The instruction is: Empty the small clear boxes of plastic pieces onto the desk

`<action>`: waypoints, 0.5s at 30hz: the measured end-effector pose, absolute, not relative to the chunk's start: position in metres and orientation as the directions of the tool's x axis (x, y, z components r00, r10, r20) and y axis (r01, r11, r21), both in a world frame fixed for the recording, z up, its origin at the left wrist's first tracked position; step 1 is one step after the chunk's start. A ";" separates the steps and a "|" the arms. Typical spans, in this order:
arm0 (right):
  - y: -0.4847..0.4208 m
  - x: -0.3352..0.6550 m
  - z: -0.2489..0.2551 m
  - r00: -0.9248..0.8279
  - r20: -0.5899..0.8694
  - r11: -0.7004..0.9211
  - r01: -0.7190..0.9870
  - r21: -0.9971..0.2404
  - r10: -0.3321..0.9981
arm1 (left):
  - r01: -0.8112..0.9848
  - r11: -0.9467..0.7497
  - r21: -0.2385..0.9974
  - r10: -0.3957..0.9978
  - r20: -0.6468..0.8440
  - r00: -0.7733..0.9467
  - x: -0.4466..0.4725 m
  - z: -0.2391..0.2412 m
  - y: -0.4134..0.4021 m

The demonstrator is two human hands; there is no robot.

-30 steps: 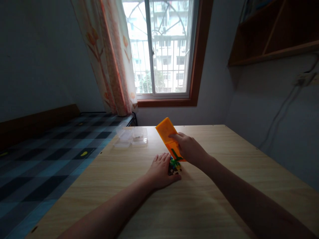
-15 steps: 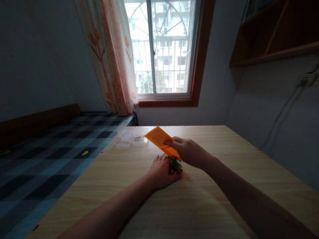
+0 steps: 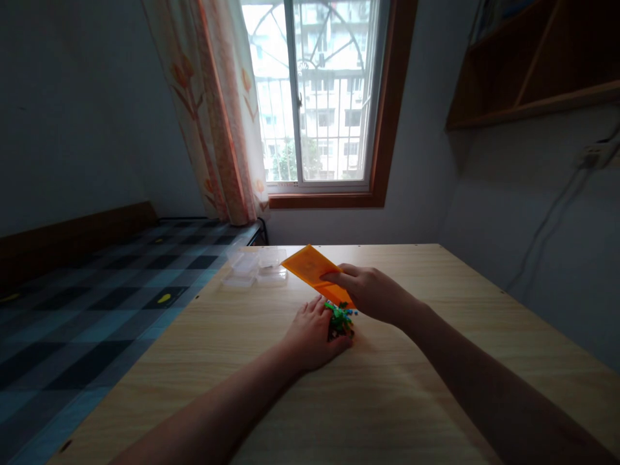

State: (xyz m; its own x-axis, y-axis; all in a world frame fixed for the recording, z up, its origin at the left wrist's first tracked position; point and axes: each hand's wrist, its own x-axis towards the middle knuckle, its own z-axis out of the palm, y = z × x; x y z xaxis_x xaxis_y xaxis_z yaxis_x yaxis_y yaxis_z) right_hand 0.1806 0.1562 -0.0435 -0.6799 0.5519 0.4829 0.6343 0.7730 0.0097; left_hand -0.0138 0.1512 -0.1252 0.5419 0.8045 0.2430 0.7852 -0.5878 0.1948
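Note:
My right hand [image 3: 371,290] grips an orange translucent tray [image 3: 310,270] by its near right edge, fingers wrapped over it. The tray is tilted above a heap of small coloured pieces [image 3: 341,320], mostly green with some dark, blue and yellow ones. On the table, my left hand [image 3: 310,336] lies curved against the heap's left side, fingers spread and thumb along its near side. A few blue bits lie at the heap's right edge, under the tray. The pieces are too small to name.
Several clear plastic boxes [image 3: 259,266] stand at the far left of the wooden table [image 3: 411,387]. A bed with a checked cover [image 3: 121,310] adjoins the left side. Beyond the table are a curtain [image 3: 223,129] and a window; a shelf [image 3: 533,71] hangs at upper right.
More green pieces and a few blue bits now show in the heap beneath the tray. The tray and my right hand have shifted slightly right. My left hand has barely moved.

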 end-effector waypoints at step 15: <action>0.153 0.181 -0.040 -0.705 0.499 0.801 0.597 0.036 0.504 | 0.807 -0.555 0.202 0.814 0.335 0.476 -0.012 -0.118 0.150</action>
State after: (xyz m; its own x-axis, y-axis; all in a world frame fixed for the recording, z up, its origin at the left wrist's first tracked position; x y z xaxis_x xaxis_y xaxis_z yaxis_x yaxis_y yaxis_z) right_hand 0.1815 0.1533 -0.0402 -0.7054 0.5035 0.4988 0.5972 0.8013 0.0357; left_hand -0.0121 0.1497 -0.1176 0.4756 0.8135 0.3347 0.8072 -0.5548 0.2016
